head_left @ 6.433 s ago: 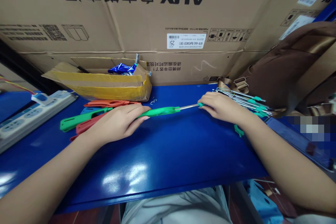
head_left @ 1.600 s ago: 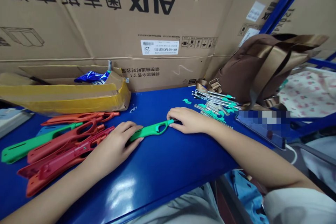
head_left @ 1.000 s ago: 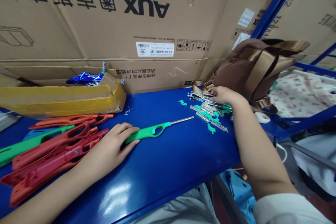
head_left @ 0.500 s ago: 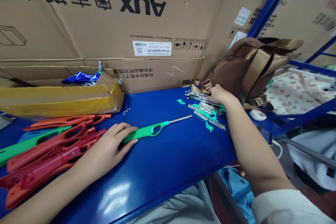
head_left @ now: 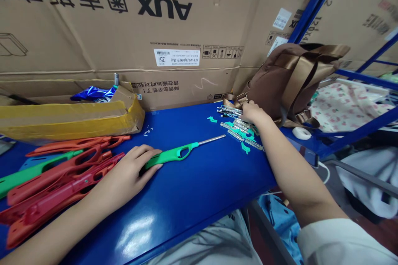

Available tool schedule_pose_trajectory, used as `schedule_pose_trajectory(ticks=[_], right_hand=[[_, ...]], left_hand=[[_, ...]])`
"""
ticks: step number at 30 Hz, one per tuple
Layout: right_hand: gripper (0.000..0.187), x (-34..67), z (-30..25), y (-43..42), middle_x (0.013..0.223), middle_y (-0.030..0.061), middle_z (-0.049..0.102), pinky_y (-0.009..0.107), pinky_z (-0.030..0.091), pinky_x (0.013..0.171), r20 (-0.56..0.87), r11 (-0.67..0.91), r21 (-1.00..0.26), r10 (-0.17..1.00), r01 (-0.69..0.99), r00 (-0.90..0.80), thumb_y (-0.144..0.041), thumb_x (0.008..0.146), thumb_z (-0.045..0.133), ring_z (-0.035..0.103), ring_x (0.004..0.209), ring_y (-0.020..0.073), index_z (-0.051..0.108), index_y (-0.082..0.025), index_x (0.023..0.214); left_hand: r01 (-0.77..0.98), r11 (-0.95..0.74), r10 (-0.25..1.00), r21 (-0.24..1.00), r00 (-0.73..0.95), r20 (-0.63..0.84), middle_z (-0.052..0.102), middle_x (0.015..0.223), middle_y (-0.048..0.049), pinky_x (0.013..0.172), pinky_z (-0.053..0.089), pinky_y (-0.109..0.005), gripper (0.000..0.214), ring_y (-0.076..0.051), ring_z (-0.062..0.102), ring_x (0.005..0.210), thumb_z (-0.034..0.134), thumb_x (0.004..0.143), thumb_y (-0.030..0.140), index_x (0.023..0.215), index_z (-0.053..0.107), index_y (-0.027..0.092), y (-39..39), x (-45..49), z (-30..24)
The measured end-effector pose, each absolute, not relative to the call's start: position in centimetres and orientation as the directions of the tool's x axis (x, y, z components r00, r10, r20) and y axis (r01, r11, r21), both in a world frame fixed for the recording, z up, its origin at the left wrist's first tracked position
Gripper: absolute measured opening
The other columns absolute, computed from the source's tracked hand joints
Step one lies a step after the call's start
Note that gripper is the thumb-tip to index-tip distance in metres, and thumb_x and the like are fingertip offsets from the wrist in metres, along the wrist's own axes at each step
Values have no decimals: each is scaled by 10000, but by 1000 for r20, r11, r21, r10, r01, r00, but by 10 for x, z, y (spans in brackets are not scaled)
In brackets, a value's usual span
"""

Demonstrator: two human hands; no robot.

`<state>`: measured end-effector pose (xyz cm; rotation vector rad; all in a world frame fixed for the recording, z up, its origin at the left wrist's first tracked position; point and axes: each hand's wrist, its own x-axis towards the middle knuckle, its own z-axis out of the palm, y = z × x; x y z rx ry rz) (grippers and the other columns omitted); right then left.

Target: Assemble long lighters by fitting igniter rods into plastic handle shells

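Note:
My left hand [head_left: 141, 165] is closed around the handle end of a green long-nosed lighter [head_left: 168, 156], which lies on the blue table. Its metal tube points right, toward a pile of small parts. At the back right, my right hand [head_left: 251, 112] has its fingers curled down at a bundle of thin wire parts [head_left: 228, 111]; its fingertips are hidden, so what they grip cannot be made out. Just in front of that hand lie clear tube-like pieces [head_left: 236, 133] and small teal plastic pieces [head_left: 245, 147].
Red, orange and green lighter casings [head_left: 62, 178] are heaped at the left. Behind them stands a yellow-taped cardboard box [head_left: 71, 122]. Tiny pins [head_left: 147, 131] lie near its corner. A brown backpack [head_left: 270, 78] sits beyond my right hand, close to a white tape roll [head_left: 301, 133].
The view has shifted slightly. My right hand stays at the wire bundle and has moved only a little. My left hand keeps the green lighter in the same place.

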<state>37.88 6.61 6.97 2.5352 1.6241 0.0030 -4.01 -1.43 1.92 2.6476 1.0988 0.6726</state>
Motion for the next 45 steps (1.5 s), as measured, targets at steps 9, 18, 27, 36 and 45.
schedule_pose_trajectory(ticks=[9,18,27,36,45], right_hand=[[390,380,71,66,1364,145,569,510,476,1017,-49,-387,118,918,915,394,-319,924,665,540,1254,319,614,-168,1280],[498,389,66,68,1369,195,534,502,449,1011,23,-387,19,922,922,387,-339,858,706,530,1282,371,596,-169,1314],[522,394,59,73,1267,195,644,383,509,882,122,-317,-83,938,945,325,-346,783,793,627,1152,329,595,-144,1221],[330,388,66,70,1002,117,686,286,445,691,340,-210,-177,904,962,260,-424,743,816,631,856,222,609,-178,818],[438,299,73,40,528,-27,524,256,370,466,191,177,-696,980,696,-59,-591,926,511,483,445,126,633,-195,783]], left_hand=[[615,-710,705,343,629,329,645,1139,-103,962,535,-405,404,-257,644,1030,473,1005,496,1172,671,186,-14,-40,21],[619,-704,710,349,625,325,657,1128,-102,944,547,-398,406,-257,656,1010,470,1001,501,1158,677,188,-17,-39,23],[621,-701,713,350,626,317,662,1125,-107,942,551,-415,426,-264,657,1004,460,1001,511,1163,680,184,-18,-40,26],[635,-688,726,351,610,318,646,1147,-101,970,533,-425,413,-264,633,1038,463,1010,481,1216,670,190,-20,-37,21],[704,-610,792,363,551,264,590,1191,-99,932,555,-409,364,-234,646,991,486,1012,369,1318,615,220,-34,-29,23]])
